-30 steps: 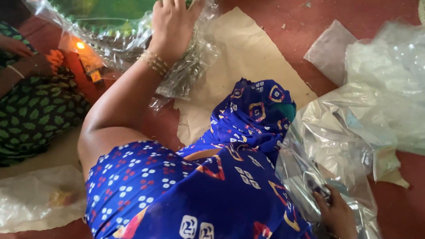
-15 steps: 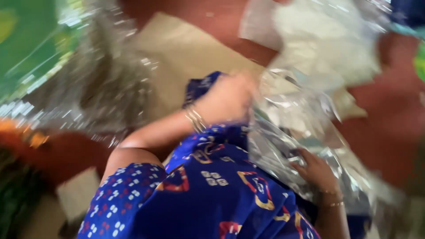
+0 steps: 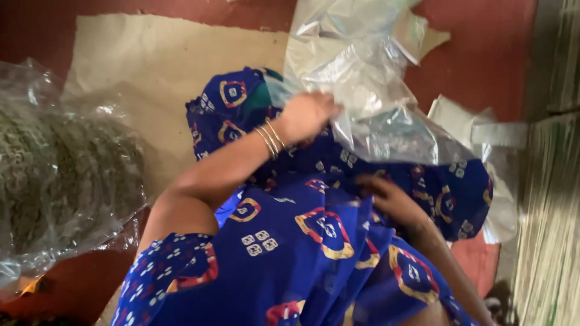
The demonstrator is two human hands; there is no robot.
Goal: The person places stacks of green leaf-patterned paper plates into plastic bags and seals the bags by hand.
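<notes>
Fingers of the left hand (image 3: 308,115) pinch a clear plastic bag (image 3: 362,90); right hand's (image 3: 386,196) fingers unclear.

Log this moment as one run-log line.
left hand: grips clear plastic bag | right hand: on blue patterned cloth, under the bag | left: bagged green stack | floor: brown paper sheet
</notes>
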